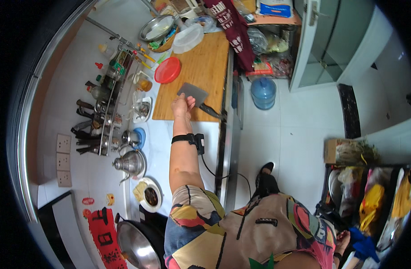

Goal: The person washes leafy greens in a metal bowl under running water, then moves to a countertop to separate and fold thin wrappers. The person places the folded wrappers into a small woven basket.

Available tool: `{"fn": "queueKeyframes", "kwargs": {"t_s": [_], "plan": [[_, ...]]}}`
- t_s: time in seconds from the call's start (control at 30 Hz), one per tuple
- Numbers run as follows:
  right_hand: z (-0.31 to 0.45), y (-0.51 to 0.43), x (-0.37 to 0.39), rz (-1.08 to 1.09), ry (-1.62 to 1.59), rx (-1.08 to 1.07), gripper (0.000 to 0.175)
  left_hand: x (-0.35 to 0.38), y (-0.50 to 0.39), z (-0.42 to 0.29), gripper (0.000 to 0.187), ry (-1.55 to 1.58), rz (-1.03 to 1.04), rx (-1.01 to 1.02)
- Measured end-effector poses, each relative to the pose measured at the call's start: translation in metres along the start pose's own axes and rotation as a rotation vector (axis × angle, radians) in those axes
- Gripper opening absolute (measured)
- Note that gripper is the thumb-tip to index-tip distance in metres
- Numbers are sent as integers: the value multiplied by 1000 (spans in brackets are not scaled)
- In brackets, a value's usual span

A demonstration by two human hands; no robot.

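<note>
On the wooden cutting board [202, 57] lies a cleaver [193, 93] with a dark handle pointing toward the counter's front edge. My left hand [183, 105] is at the cleaver's blade, fingers bent; whether it grips the blade or only rests there cannot be told. A black strap with a small cabled device is on that forearm. Beyond the hand, a red round plastic lid [167, 70] lies at the board's left edge. Far to the lower right, my right hand [342, 239] is beside a blue cloth or glove [363, 243], its fingers partly hidden; a hold cannot be made out.
Along the wall stand a steel kettle [129, 163], a plate with food [148, 195] and a rack [116, 111] of bottles and utensils. A wok [138, 243] is at lower left. A blue water jug [263, 93] stands on the floor; a shelf cart [353, 198] is at right.
</note>
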State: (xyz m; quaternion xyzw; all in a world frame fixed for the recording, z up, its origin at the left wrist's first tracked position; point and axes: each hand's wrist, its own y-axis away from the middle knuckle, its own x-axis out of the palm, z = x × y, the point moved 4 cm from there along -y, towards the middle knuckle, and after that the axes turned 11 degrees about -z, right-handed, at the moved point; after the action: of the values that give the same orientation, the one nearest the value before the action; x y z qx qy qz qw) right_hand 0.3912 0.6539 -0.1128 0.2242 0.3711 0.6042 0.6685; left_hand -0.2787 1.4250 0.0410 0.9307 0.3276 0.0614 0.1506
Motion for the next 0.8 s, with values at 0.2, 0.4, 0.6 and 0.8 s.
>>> {"fn": "queueKeyframes", "kwargs": {"t_s": [0.2,0.4,0.6,0.8], "plan": [[66,49,95,-24,101,-94,10,41,-98,-29,50,-91,-82,97],[86,92,146,-39,189,-184,11,48,-143,-36,66,-66,-139,62],[78,92,154,-54,244,-222,11,52,-175,-21,54,-101,-80,-56],[75,93,160,-45,252,-197,10,50,-190,-3,36,-28,-204,8]]}}
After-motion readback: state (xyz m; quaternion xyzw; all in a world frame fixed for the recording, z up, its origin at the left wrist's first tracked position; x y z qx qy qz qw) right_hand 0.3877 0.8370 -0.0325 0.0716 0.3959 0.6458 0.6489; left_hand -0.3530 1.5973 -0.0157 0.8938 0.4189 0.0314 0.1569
